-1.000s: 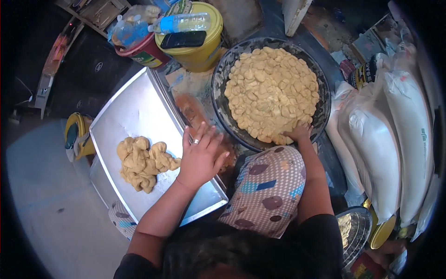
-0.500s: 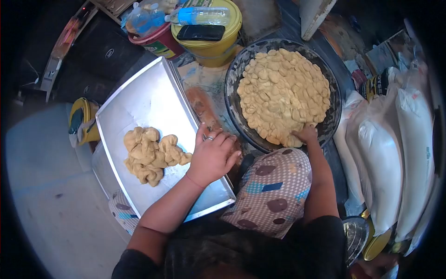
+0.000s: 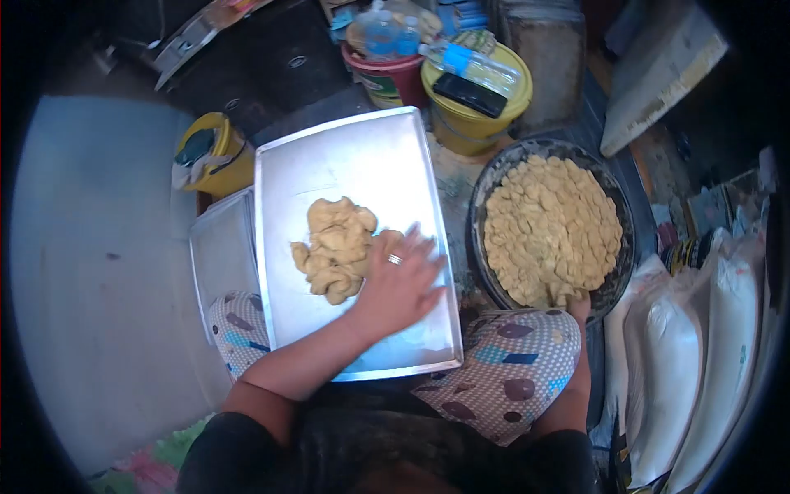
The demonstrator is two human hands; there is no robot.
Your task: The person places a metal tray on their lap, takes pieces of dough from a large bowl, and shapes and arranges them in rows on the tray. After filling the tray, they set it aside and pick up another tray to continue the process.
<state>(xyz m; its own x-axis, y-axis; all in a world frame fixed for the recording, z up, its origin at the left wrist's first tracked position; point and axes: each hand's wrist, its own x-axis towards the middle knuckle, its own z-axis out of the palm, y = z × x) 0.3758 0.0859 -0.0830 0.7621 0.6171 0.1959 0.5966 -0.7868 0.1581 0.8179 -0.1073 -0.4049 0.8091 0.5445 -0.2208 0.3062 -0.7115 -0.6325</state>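
A lump of tan dough (image 3: 333, 247) lies in the middle of a large metal tray (image 3: 354, 156). My left hand (image 3: 401, 280), a ring on one finger, rests flat on the tray with its fingers spread, touching the dough's right side. A dark round basin (image 3: 609, 296) to the right is full of small tan dough pieces (image 3: 550, 230). My right hand (image 3: 578, 306) is at the basin's near rim, mostly hidden behind my patterned knee (image 3: 514, 366); its fingers cannot be made out.
A yellow bucket (image 3: 469, 123) with a phone (image 3: 469, 95) and a water bottle (image 3: 469, 66) on its lid, and a red bucket (image 3: 387, 78), stand behind the tray. White sacks (image 3: 699, 362) lie at right. A yellow container (image 3: 210, 156) sits left, with a second tray (image 3: 218, 255) beneath.
My left hand slid left from the tray's right edge onto the tray and now touches the dough. The view swung, so tray and basin sit more to the right.
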